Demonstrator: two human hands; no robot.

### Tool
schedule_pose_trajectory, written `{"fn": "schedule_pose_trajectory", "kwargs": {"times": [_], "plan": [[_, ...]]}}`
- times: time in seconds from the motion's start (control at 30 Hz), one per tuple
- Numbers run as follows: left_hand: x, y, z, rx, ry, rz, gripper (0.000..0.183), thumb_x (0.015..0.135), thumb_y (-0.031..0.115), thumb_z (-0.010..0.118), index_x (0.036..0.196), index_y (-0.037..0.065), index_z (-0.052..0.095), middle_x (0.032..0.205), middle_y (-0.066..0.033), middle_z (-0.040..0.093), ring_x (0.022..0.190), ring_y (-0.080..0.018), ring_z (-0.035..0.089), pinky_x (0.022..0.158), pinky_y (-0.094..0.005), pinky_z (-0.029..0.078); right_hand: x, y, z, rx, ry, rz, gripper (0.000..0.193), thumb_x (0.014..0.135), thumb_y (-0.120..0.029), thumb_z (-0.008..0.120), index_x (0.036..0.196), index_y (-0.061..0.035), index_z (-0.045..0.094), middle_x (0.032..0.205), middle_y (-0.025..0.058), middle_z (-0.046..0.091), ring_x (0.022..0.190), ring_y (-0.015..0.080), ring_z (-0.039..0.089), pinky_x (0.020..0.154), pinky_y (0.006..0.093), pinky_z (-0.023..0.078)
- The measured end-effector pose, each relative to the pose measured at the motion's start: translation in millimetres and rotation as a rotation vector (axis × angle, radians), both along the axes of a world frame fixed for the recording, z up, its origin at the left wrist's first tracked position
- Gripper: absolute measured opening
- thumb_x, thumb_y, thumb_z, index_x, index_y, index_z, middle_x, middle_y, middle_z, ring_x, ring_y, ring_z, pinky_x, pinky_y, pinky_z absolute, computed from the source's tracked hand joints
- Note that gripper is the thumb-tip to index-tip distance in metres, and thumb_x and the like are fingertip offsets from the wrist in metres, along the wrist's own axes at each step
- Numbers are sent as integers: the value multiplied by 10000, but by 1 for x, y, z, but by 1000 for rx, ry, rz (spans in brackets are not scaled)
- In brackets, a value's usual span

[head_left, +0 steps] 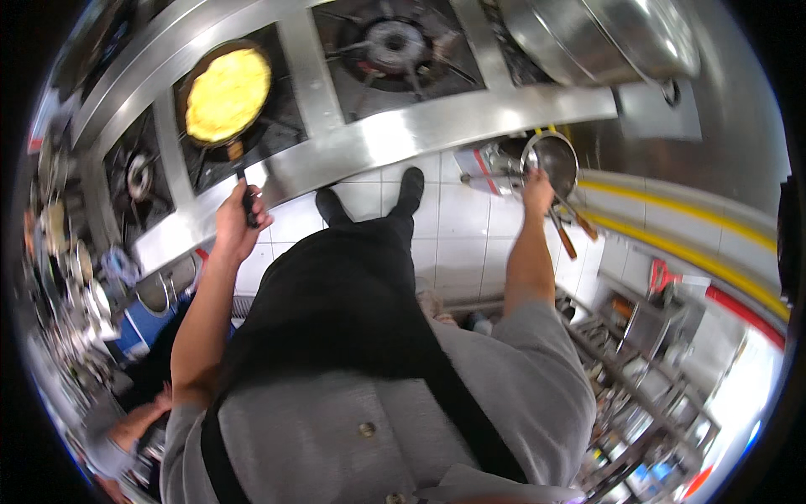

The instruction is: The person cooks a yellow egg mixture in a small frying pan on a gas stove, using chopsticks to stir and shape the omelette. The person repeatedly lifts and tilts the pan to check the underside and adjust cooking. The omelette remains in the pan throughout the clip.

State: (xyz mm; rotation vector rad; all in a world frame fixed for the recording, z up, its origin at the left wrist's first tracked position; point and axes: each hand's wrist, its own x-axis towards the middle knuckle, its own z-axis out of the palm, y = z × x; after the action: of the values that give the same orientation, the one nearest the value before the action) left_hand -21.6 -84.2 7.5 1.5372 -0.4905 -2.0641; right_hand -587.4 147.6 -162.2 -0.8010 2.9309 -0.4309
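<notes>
My left hand (241, 220) is closed round the dark handle of a frying pan (238, 153), which sits over a burner at the left of the stove. A pale yellow egg omelette (228, 94) covers most of the pan's base. On the right, below the stove's front edge, my right hand (538, 191) is closed at the rim of a round metal pot (561, 155). A thin metal rod (487, 175) sticks out to the left of that hand; its kind is blurred. Wooden-handled utensils (567, 244) lean out of the pot beside my wrist.
A bare gas burner (395, 46) is right of the pan, and a large steel stockpot (600, 38) stands at the far right. The stove's steel front rail (369, 139) runs before me. At the lower left is another person's arm (138, 424); a metal rack (625, 403) stands lower right.
</notes>
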Motion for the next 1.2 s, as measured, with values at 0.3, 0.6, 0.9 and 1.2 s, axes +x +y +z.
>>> {"fn": "schedule_pose_trajectory", "kwargs": {"times": [0.3,0.6,0.9,1.2], "plan": [[-23,28,-10,-66,100,214,283,986,353,408,823,124,436,536,53,282,385,-60,232,342,-238,191,92,-20,388,-383,322,608,236,922,-196,533,914,0,665,721,94,646,618,167,574,510,326,459],[-19,48,-27,-130,44,249,313,986,375,423,816,112,437,523,59,296,379,-45,244,330,-226,192,272,-178,400,-1221,-140,1118,256,955,-152,488,893,77,585,814,210,623,560,210,581,453,256,465],[-8,49,-45,-149,134,187,316,985,388,427,839,108,430,548,30,313,386,-59,240,343,-240,224,365,-247,306,-770,-469,1017,99,900,-72,584,920,22,607,747,85,636,599,77,576,539,231,462],[14,41,-48,-167,193,124,335,991,387,407,842,88,437,541,16,317,381,-79,253,339,-255,251,410,-262,318,-640,-343,1097,87,904,-89,581,882,-23,632,717,121,609,580,113,556,553,247,461]]}}
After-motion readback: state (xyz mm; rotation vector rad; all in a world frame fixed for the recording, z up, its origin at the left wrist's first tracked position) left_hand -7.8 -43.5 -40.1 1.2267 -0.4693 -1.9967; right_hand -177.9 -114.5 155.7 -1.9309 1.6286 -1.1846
